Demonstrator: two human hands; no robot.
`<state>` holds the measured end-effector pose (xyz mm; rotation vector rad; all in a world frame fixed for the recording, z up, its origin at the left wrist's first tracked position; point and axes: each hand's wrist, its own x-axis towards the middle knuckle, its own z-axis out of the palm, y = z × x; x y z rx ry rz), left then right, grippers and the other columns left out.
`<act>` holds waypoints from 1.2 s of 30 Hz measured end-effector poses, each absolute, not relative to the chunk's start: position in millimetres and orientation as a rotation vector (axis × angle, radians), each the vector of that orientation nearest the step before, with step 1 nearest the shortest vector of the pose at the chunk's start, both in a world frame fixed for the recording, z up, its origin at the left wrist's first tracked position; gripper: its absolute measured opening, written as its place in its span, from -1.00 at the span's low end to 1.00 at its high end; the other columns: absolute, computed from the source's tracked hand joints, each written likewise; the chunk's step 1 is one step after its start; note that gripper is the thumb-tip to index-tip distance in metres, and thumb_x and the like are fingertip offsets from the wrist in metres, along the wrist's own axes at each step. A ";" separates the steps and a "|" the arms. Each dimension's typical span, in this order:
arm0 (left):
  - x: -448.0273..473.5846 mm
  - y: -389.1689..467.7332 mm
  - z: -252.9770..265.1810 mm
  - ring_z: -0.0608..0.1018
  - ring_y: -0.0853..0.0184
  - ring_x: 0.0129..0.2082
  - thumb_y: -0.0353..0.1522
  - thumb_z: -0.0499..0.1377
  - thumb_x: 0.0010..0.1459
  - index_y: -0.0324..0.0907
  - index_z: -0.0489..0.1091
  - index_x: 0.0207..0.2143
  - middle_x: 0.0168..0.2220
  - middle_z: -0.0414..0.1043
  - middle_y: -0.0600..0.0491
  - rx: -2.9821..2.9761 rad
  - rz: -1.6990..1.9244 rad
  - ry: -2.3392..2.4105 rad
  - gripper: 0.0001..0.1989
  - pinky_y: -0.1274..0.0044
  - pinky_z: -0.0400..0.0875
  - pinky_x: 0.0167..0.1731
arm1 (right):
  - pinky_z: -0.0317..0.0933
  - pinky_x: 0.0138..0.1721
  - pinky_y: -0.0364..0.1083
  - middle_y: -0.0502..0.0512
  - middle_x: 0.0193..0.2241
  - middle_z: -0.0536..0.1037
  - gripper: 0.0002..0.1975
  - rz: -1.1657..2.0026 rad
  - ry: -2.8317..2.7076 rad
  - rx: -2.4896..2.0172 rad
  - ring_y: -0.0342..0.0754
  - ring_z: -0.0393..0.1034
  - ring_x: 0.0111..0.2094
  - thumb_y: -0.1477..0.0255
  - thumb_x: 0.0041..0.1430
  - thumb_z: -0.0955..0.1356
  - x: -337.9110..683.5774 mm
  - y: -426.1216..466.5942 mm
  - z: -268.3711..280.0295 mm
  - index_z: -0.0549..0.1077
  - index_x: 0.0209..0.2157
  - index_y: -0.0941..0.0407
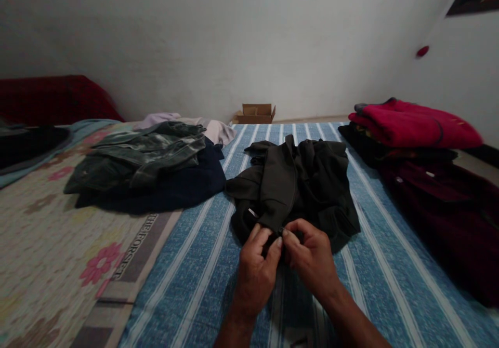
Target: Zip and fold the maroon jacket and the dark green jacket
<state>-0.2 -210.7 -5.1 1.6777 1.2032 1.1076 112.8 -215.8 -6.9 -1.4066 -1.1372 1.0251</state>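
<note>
A dark, nearly black garment [278,182] lies bunched on the blue striped cloth [202,254] in the middle. Its kind cannot be made out for certain; a wide flap runs down its centre and a small white label shows at the left. At its near edge my left hand [259,259] pinches the fabric between thumb and fingers. Close beside it, almost touching, my right hand [310,254] pinches the same edge. A small dark piece, too small to name, sits between the two thumbs.
Folded grey-green and navy clothes [148,156] are stacked at left, partly on a flowered mat [50,233]. Pale cloth [214,130] lies behind them. At right are a red folded garment [417,124] and a maroon one [440,213]. A cardboard box [255,113] stands by the wall.
</note>
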 end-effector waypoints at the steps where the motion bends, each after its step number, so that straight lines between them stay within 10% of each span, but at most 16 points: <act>1: 0.1 -210.6 -4.2 0.41 0.30 -0.12 -0.35 0.07 0.13 -0.17 0.40 -0.19 -0.15 0.37 0.00 1.696 1.115 1.200 -0.79 0.51 0.27 -0.07 | -0.01 -0.68 -0.23 -0.12 -0.74 0.26 -0.82 1.075 -1.095 -1.394 -0.22 0.14 -0.71 0.34 0.04 0.26 112.9 -216.3 -4.8 0.34 -0.54 0.14; 19: -12.8 -222.0 25.3 0.31 0.43 -0.48 -0.26 0.08 0.11 -0.22 0.28 -0.50 -0.51 0.27 0.13 1.437 0.975 1.158 -0.78 0.63 0.24 -0.47 | 0.01 -0.67 -0.22 -0.09 -0.72 0.32 -0.75 0.978 -1.485 -1.362 -0.22 0.17 -0.69 0.35 0.16 0.24 135.7 -239.9 42.0 0.46 -0.49 0.13; 24: -30.2 -226.3 44.6 0.23 0.48 -0.59 -0.19 0.07 0.10 -0.21 0.26 -0.50 -0.58 0.15 0.16 1.381 0.843 1.090 -0.73 0.65 0.11 -0.61 | 0.23 -0.30 -0.14 0.04 -0.36 0.52 -0.77 0.438 -1.817 -1.186 -0.11 0.40 -0.34 0.52 0.10 0.25 153.3 -207.7 70.3 0.49 -0.24 0.11; 28: -39.0 -227.9 58.1 0.19 0.50 -0.61 -0.21 0.10 0.07 -0.22 0.26 -0.53 -0.60 0.12 0.17 1.347 0.750 1.012 -0.74 0.66 0.06 -0.64 | 0.03 0.08 0.03 0.09 0.01 0.39 -0.55 0.716 -2.129 -0.772 -0.04 0.18 0.09 0.62 -0.03 0.23 148.0 -174.3 81.0 0.43 -0.08 0.07; 36: -50.3 -223.9 65.7 0.21 0.49 -0.62 -0.22 0.13 0.02 -0.25 0.38 -0.48 -0.62 0.19 0.13 1.350 0.688 0.984 -0.75 0.65 0.06 -0.65 | 0.22 -0.23 -0.09 -0.02 -0.47 0.48 -0.89 1.295 -2.065 -0.785 -0.09 0.36 -0.36 0.42 -0.03 0.36 153.7 -183.7 69.7 0.50 -0.41 0.12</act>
